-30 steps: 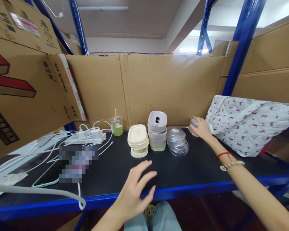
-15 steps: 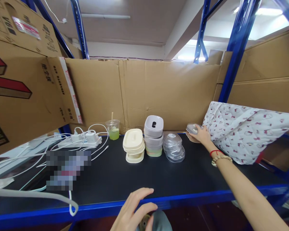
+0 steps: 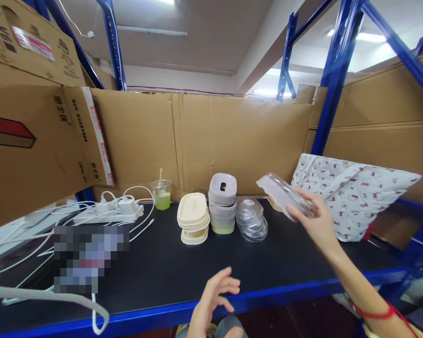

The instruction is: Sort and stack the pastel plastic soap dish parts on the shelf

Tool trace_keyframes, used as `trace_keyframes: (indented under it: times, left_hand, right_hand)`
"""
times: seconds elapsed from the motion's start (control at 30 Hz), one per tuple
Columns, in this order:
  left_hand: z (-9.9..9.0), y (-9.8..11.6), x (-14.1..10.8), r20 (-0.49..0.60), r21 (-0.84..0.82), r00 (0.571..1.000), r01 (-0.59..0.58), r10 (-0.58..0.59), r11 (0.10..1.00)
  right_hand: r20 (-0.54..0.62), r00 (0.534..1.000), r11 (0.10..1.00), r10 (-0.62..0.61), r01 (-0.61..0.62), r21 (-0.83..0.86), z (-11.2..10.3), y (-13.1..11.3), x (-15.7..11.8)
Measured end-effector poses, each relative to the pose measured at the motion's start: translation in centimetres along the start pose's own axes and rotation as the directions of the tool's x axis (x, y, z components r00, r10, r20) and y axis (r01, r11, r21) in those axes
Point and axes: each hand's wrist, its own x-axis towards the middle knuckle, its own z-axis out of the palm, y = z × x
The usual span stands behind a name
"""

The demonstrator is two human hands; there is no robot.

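My right hand grips a clear plastic blister pack with a pale backing card, held tilted above the right part of the shelf. What lies inside the pack cannot be made out. Near the front edge, my left hand is held with fingers apart and nothing in them. Between the hands, further back, stand a pile of clear plastic domed lids, a stack of grey containers with a green one at the bottom, and a stack of cream lids and containers.
A cup of green drink with a straw stands at the back. White cables, a power strip and a blurred-out device take up the left. A quilted patterned cloth sits at the right; cardboard walls the back.
My right hand has lifted the blister pack off the back right of the shelf and brought it nearer. My left hand has shifted slightly right, and the view has turned a little.
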Motion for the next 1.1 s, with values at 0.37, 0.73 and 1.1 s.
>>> trace_keyframes:
  times: [0.37,0.73,1.1]
  left_hand:
    - [1.1,0.3,0.0,-0.022,-0.525,0.906,0.350,-0.424,0.776]
    - [-1.5,2.8,-0.1,-0.231,-0.458,0.868,0.301,-0.439,0.836]
    - [-3.3,0.5,-2.1,-0.186,-0.355,0.874,0.365,-0.448,0.860]
  right_hand:
    - [0.726,0.606,0.940,-0.325,0.288,0.180,0.8,-8.7,-10.0]
    - [0.082,0.979,0.908,-0.185,0.202,-0.367,4.9,-2.8,-1.6]
    - [0.276,0.961,0.804,0.016,0.152,-0.575,8.4,0.2,-1.3]
